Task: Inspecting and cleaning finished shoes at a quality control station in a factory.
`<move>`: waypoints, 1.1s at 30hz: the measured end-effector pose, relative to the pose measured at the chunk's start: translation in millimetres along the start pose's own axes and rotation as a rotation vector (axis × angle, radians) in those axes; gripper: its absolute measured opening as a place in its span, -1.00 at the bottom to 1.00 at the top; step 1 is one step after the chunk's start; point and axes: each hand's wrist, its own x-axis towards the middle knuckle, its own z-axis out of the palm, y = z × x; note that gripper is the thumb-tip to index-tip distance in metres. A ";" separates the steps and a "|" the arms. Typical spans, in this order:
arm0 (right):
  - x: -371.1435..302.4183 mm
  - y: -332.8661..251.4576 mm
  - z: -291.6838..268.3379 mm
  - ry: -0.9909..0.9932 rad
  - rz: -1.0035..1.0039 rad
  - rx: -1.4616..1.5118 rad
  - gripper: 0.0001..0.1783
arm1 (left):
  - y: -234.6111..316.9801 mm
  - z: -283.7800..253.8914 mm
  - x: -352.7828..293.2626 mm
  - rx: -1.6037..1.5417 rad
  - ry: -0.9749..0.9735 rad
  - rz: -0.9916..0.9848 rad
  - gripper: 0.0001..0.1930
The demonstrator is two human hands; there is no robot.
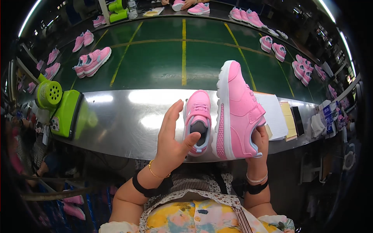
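Observation:
My right hand grips a pink sneaker at its heel opening, fingers inside the collar. That shoe is raised and tipped on its side, toe pointing away, its white sole with a pink textured patch facing left. A second pink sneaker stands on the metal bench, toe away, its grey insole showing. Just left of it is my left hand, fingers stretched and thumb apart, the thumb tip over the edge of the shoe's opening. Whether the thumb touches the shoe I cannot tell.
A green conveyor belt with yellow lines runs beyond the metal bench, carrying several pink shoes. A bright green machine stands left. Right lie a white notebook and yellow pad. Across the belt, a person's hands hold a shoe.

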 end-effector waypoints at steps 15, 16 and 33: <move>-20.6 -2.6 80.0 -0.438 -0.128 -0.430 -0.44 | 25.7 -234.9 -76.5 -0.998 0.749 -0.090 -0.48; -20.7 -3.0 80.4 -0.435 -0.110 -0.414 -0.45 | 21.4 -266.9 -85.6 -0.950 0.851 -0.055 -0.48; -6.3 8.0 91.4 -0.411 -0.096 -0.463 -0.49 | 13.2 -478.3 -94.3 -0.565 1.286 -0.121 -0.55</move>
